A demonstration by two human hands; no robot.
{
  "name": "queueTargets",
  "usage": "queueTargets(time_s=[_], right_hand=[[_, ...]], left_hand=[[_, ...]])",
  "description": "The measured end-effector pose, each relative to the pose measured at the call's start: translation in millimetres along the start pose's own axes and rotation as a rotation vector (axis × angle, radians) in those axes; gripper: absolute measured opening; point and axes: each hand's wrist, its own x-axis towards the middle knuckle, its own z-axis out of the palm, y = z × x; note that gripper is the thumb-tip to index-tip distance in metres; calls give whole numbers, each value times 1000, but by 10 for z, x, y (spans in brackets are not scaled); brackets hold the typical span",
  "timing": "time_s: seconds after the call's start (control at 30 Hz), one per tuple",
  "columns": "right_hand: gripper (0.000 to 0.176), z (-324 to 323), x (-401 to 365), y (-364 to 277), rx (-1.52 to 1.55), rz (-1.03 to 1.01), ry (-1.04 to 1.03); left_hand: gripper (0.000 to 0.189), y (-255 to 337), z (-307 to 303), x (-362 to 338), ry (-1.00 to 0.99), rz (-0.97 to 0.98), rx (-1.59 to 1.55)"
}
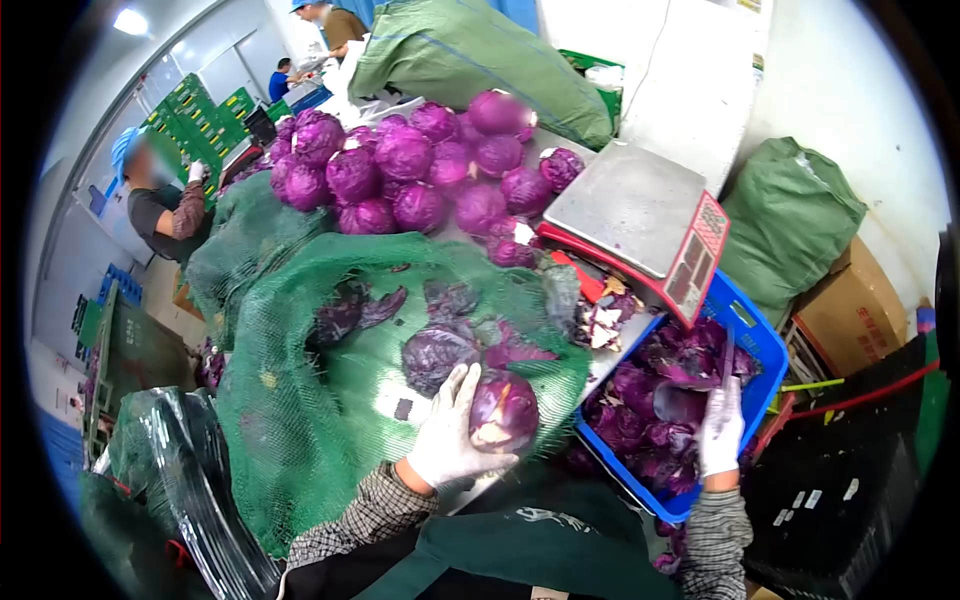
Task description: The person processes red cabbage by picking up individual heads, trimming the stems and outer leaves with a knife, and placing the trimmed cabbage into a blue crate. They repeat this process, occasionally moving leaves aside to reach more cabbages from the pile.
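My left hand (452,432), in a white glove, is wrapped round the side of a purple cabbage (503,410) whose pale cut stem faces me. A duller cabbage (436,358) and loose leaves lie just beyond on the green mesh sack (290,400). On the right, my right hand (722,428), also gloved, is closed round the handle of a knife (728,352), its blade pointing away from me. That hand is over the blue crate (765,345), which holds purple leaves and trimmings (640,410).
Many purple cabbages (400,155) are piled at the back, beside a red scale (630,205). Cut stem pieces (608,318) lie below the scale. Green sacks (790,220) and a cardboard box (855,315) stand right. A person (160,205) stands back left, others farther off.
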Motion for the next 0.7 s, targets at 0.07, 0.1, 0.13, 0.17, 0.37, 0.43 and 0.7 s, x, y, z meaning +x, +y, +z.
queueTargets(time_s=[0.07, 0.1, 0.13, 0.17, 0.37, 0.43, 0.7], right_hand=[[38, 235, -180, -376, 90, -88, -147], [35, 399, -292, -494, 140, -145, -247], [32, 568, -408, -611, 137, -219, -328], [35, 676, -502, -789, 33, -308, -380], [56, 1008, -627, -1088, -25, -333, -543], [58, 1078, -601, -1086, -31, -330, -554], [40, 1155, -332, -1193, -206, -302, -601]], left_hand=[[123, 198, 25, 171, -14, 16, 84], [122, 228, 72, 228, -8, 38, 98], [117, 277, 98, 273, 18, 78, 152], [116, 316, 112, 313, 3, 82, 165], [118, 348, 156, 375, -4, 89, 226], [111, 370, 170, 392, 31, 79, 219], [102, 388, 221, 409, 81, 25, 213]])
